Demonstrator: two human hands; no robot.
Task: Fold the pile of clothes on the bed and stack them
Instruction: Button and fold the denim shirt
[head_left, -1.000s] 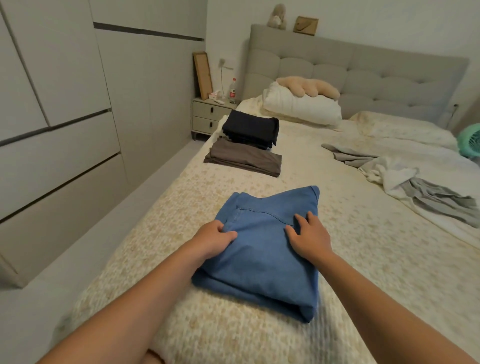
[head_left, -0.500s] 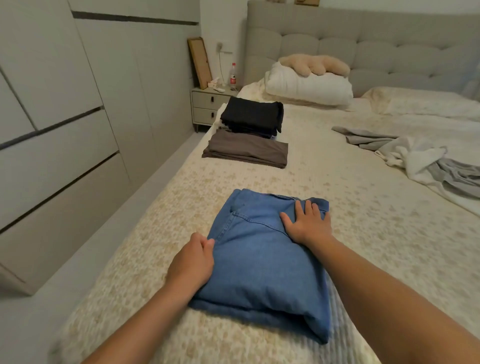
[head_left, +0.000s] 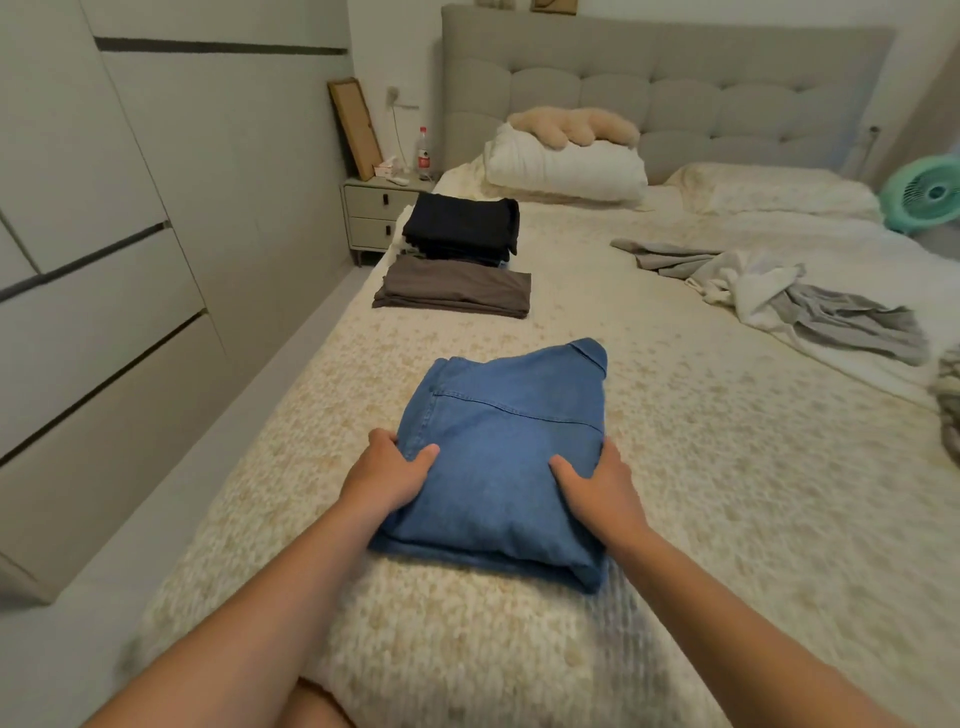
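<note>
Folded blue jeans lie on the cream bedspread in front of me. My left hand grips their left edge, thumb on top and fingers tucked under the side. My right hand grips the right edge the same way. Farther up the bed, near its left side, sits a folded brown garment, and behind it a stack of folded black clothes. A loose pile of grey and white clothes is spread on the right side.
A white pillow with a beige plush toy lies by the grey headboard. A nightstand with a bottle stands left of the bed, wardrobes line the left wall, and a green fan is at far right.
Both hands slid from the top of the jeans to their sides and now grip the left and right edges. The camera view shifted slightly.
</note>
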